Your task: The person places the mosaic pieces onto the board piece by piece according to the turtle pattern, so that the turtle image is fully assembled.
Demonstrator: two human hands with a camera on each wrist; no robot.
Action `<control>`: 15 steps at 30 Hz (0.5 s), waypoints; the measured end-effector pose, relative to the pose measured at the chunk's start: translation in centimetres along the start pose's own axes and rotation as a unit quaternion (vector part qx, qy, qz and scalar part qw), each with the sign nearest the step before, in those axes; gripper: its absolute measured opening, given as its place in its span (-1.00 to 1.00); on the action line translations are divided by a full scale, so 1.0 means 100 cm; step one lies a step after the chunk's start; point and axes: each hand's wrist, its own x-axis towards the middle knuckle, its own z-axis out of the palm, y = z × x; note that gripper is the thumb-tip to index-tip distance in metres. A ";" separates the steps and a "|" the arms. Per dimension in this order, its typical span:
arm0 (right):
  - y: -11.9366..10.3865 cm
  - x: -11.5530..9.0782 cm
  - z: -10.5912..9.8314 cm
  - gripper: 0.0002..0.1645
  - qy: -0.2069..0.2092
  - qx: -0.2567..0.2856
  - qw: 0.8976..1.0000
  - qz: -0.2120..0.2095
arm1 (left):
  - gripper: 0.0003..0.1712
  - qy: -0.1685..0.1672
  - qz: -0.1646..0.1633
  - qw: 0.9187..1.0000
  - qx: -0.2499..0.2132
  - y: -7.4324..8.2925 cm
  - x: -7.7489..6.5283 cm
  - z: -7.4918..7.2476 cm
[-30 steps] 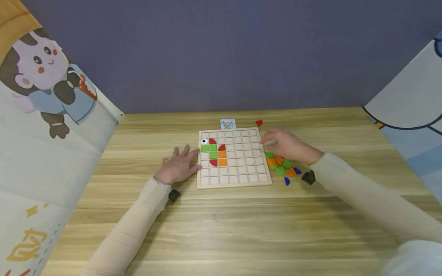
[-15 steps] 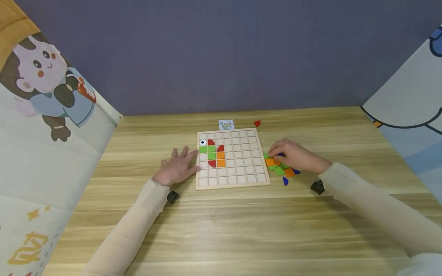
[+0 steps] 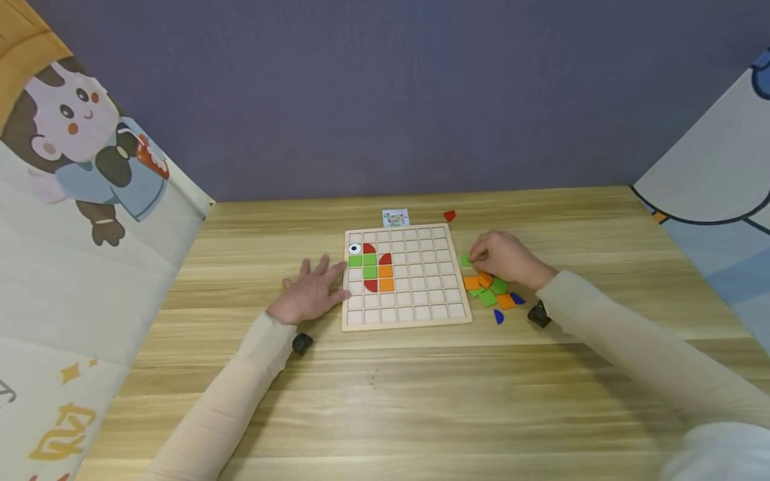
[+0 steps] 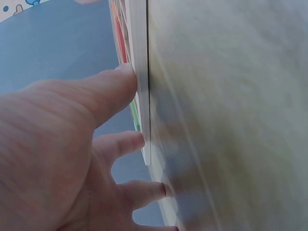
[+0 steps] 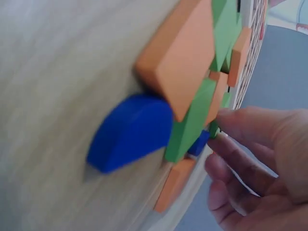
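My left hand (image 3: pixel 307 295) lies with fingers spread at the left edge of a wooden grid board (image 3: pixel 421 312). In the left wrist view, its thumb (image 4: pixel 118 86) touches the board's side. On the board, a round eye piece (image 3: pixel 355 248), green squares (image 3: pixel 369 272), orange squares (image 3: pixel 386 284) and red quarter-circles (image 3: pixel 370 286) sit in cells at the left. Right of the board, my right hand (image 3: pixel 506 257) pinches a green square tile (image 3: pixel 466 260) between thumb and fingertips. In the right wrist view, that tile is mostly hidden behind the thumb (image 5: pixel 236 118).
Loose orange tiles (image 3: pixel 506 302), green tiles (image 3: pixel 488 298) and blue half-circles (image 3: pixel 498 316) lie in a pile right of the board. A picture card (image 3: pixel 395 218) sits behind the board, near a red quarter-circle (image 3: pixel 449 216). A dark partition (image 3: pixel 421 100) rises at the table's back.
My right hand went down from the board's right edge into the pile, then drew slightly back towards the partition. A green tile at its fingertips shifted the same way. The left hand stayed put.
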 end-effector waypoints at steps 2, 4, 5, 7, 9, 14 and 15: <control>-0.002 0.001 0.001 -0.85 0.004 0.005 1.000 0.016 | -0.21 -0.001 -0.001 1.000 0.001 -0.001 -0.001 0.000; -0.004 0.003 0.002 -0.82 0.009 0.015 1.000 0.022 | -0.20 -0.003 -0.001 1.000 0.003 -0.001 -0.001 0.001; -0.006 0.005 0.002 -0.80 0.012 0.022 0.999 0.021 | -0.20 -0.003 -0.001 1.000 0.004 -0.001 -0.001 0.001; -0.009 0.008 0.001 -0.79 0.018 0.031 0.999 0.016 | -0.20 -0.002 0.001 1.000 0.005 -0.001 -0.001 0.001; -0.014 0.013 -0.001 -0.80 0.025 0.038 0.999 0.011 | -0.20 -0.001 0.001 1.000 0.004 -0.001 -0.001 0.000; -0.032 0.026 -0.004 -0.87 0.024 0.023 0.999 -0.020 | -0.20 0.002 0.001 1.000 0.000 -0.001 -0.001 0.000; -0.036 0.030 -0.001 -0.87 0.022 0.019 0.999 -0.038 | -0.20 0.002 0.001 1.000 -0.001 -0.001 -0.001 0.000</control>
